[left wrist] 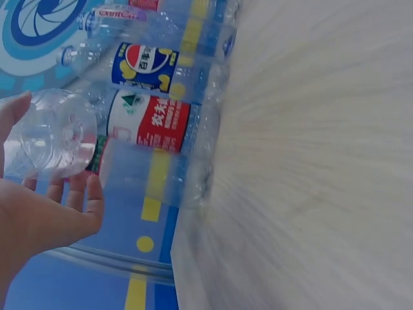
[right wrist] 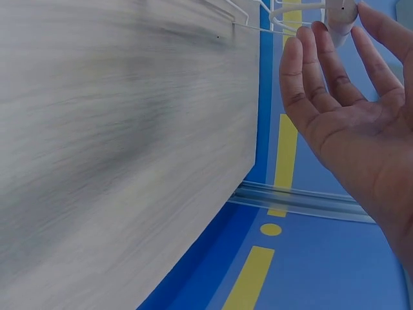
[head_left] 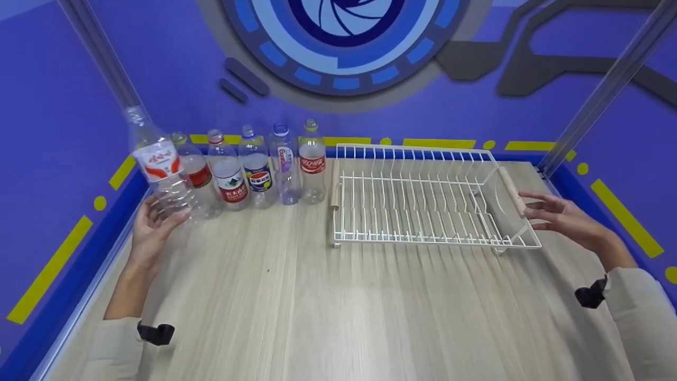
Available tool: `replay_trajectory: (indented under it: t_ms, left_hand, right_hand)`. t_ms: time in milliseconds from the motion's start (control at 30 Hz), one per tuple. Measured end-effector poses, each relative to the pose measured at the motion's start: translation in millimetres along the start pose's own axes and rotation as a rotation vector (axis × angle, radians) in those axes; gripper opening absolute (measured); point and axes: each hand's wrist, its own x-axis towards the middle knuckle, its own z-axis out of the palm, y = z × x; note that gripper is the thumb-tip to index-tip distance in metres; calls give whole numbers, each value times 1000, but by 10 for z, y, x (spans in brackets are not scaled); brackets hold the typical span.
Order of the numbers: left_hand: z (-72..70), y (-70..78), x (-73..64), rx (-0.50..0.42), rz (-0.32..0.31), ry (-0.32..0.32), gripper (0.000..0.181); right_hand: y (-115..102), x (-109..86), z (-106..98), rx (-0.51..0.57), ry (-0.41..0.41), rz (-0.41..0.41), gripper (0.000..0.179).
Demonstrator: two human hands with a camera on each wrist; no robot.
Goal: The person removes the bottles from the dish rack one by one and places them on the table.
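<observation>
My left hand (head_left: 147,233) grips a clear plastic bottle (head_left: 168,188) low on its body. This uncapped bottle has a white label with red and orange marks, and it leans to the left in front of the leftmost bottle in the row. Its round base faces the left wrist view, with the thumb and fingers on either side. At the right, my right hand (head_left: 568,219) has its fingertips at the wooden handle (head_left: 512,191) of a white wire dish rack (head_left: 423,243). The right wrist view shows these fingers spread and fairly straight beside the handle's end.
Several empty bottles stand in a row along the back: one with a dark red label (head_left: 199,177), a red-and-white one (head_left: 231,188), a blue Pepsi-style one (head_left: 259,179), a purple-lettered one (head_left: 285,160) and a red-labelled one (head_left: 312,164) beside the rack. Blue panels enclose the wooden table (head_left: 317,307).
</observation>
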Motion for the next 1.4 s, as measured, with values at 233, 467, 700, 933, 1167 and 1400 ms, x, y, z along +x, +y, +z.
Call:
replay_trajectory:
  t_ms: [233, 467, 700, 933, 1167, 1400]
  left_hand:
    - [-77, -58, 83, -53, -38, 93, 78]
    - [-100, -78, 168, -2, -43, 239, 80]
    - [-179, -207, 303, 202, -65, 271, 85]
    - [-269, -348, 395, 437, -142, 285, 89]
    - [-340, -459, 481, 459, -165, 289, 91]
    - [-348, -478, 569, 508, -132, 218, 90]
  right_hand:
    - [11, -29, 6, 35, -13, 0, 54]
    - [6, -30, 8, 47, -14, 22, 55]
    - [10, -4, 2, 36, -10, 24, 55]
    - [54, -23, 28, 67, -18, 19, 55]
    - [81, -23, 42, 76, -9, 29, 54]
    - [83, -19, 31, 71, -24, 16, 54]
